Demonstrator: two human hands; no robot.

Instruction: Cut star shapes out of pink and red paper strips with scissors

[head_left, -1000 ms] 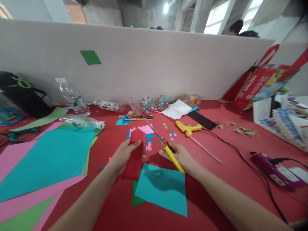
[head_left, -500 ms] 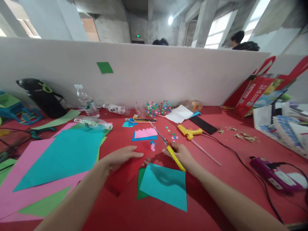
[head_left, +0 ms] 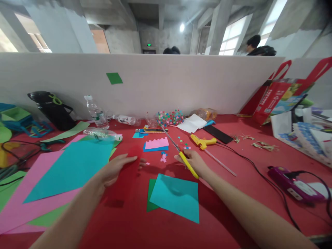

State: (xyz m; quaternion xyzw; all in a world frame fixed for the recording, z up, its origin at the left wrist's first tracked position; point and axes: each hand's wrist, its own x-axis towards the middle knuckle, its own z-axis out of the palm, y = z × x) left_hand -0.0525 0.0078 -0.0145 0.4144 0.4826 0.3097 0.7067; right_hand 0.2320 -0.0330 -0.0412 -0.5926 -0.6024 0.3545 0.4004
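Observation:
My left hand [head_left: 114, 169] grips a red sheet of paper [head_left: 127, 176] and holds it low over the red table [head_left: 233, 166], just right of the big teal sheet [head_left: 70, 169]. My right hand [head_left: 193, 162] is closed on yellow-handled scissors [head_left: 178, 152], whose blades point up and away towards the back. A small teal square [head_left: 176, 197] lies over a green piece [head_left: 149, 199] in front of my hands. Pink and blue cut pieces [head_left: 156, 144] and tiny paper stars [head_left: 163, 158] lie between the hands.
Large pink [head_left: 28, 190] and green sheets lie at the left. Plastic bottles [head_left: 95, 112], a heap of coloured stars [head_left: 169, 117], a yellow glue gun [head_left: 203, 141] with its cable, a black phone [head_left: 218, 134], a purple device [head_left: 293, 181] and a red bag [head_left: 280, 93] stand around. A white partition [head_left: 181, 83] closes the back.
My left hand has carried the red paper down and to the left, from upright in front of me to low beside the teal sheet. The scissors hand has hardly moved.

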